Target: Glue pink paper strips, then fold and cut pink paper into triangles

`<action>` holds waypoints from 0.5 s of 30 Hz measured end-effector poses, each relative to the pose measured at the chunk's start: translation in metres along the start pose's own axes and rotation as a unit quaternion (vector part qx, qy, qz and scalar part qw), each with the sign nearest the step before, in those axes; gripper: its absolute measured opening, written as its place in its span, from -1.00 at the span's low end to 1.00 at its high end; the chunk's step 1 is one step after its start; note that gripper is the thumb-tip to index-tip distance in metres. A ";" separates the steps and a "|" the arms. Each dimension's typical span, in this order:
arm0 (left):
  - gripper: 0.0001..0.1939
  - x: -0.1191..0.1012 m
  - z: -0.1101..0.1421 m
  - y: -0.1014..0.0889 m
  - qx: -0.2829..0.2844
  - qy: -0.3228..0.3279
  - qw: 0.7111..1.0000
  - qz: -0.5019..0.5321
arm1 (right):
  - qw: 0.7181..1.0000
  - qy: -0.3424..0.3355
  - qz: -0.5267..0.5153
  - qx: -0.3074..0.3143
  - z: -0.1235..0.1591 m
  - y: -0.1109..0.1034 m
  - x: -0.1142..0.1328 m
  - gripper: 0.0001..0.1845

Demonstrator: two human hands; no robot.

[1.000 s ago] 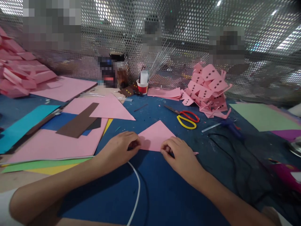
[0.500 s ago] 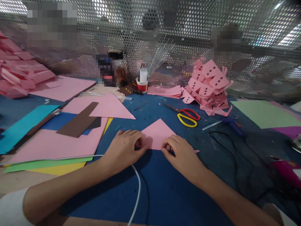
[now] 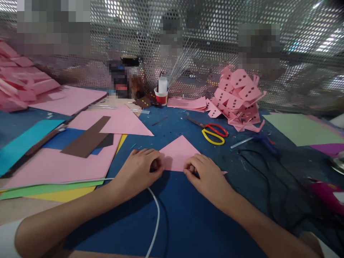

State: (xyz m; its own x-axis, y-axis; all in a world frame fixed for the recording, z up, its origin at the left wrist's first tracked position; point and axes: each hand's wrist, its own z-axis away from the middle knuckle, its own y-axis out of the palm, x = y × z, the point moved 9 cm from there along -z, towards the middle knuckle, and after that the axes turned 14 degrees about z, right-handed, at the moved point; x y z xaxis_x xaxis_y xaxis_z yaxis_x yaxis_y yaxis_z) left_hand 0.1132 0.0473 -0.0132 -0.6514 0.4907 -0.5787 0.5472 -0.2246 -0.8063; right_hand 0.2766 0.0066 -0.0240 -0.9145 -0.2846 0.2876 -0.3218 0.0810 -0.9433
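Note:
A folded pink paper triangle [image 3: 177, 156] lies flat on the blue table, its point facing away from me. My left hand [image 3: 143, 165] is closed at its left near corner, thumb and fingers pinched along the folded edge. On the right part of that same edge my right hand [image 3: 202, 170] pinches with curled fingers. A small pink tip sticks out beyond the right hand; both side corners are mostly covered. Beyond the triangle, to the right, rest scissors [image 3: 211, 132] with one red and one yellow handle.
Stacked coloured papers [image 3: 80, 165] lie at left, with a white cable [image 3: 156, 218] crossing toward me. Folded pink pieces with dark dots [image 3: 239, 96] are heaped at back right. A blue glue gun [image 3: 266, 143] and green paper [image 3: 301, 129] lie right. A paper cup [image 3: 161, 97] stands behind.
My left hand slid right along the near edge of the triangle, then back left. The right hand stays in nearly the same place, and the triangle keeps its shape.

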 end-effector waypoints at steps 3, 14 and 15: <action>-0.97 0.003 0.002 -0.001 0.007 0.000 1.000 0.006 | 1.000 0.004 -0.004 0.004 0.000 0.000 0.000 -0.87; -0.95 0.009 0.003 -0.002 0.015 -0.008 1.000 0.024 | 1.000 -0.001 -0.007 0.002 0.000 0.000 -0.001 -0.87; -0.95 0.010 0.004 -0.003 0.016 -0.010 1.000 0.022 | 1.000 -0.001 -0.007 0.003 0.000 0.000 -0.001 -0.87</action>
State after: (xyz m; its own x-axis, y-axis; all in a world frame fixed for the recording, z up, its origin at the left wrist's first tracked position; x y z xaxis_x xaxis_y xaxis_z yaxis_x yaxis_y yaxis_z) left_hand 0.1033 0.0497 -0.0168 -0.6372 0.4628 -0.6163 0.5591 -0.2728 -0.7829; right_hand 0.2773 0.0067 -0.0241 -0.9096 -0.2878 0.2997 -0.3325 0.0717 -0.9404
